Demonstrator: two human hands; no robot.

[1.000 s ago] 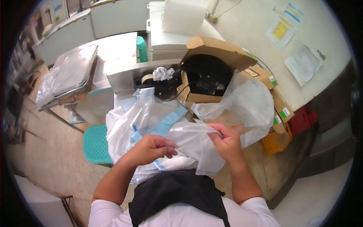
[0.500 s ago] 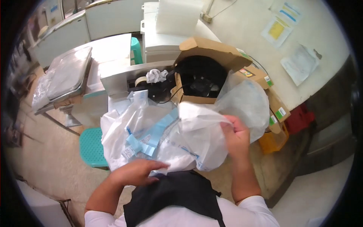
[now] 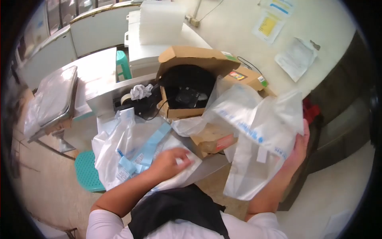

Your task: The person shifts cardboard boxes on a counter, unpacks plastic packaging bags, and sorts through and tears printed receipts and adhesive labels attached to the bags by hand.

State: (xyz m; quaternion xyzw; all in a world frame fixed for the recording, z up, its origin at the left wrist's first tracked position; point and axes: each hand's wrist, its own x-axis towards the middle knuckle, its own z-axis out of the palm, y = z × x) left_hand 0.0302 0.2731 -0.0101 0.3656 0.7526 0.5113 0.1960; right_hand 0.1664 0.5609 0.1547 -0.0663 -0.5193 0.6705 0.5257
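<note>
My right hand is closed on a translucent plastic bag with blue print, which hangs spread out to its left. My left hand is over the pile of white plastic, its fingers curled; what they hold, if anything, is too small to make out. Light blue strips with printing lie on the pile, just left of my left hand. Behind the hands stands an open cardboard box with black items inside.
A crumpled white paper sits beside a tape roll and black items. At the left are a metal tray wrapped in plastic and a green stool. More cardboard boxes stand against the wall, with a red object beyond.
My right hand has moved far to the right with the plastic bag, which is now spread wider. My left hand has risen from near the apron onto the pile. The camera view has shifted.
</note>
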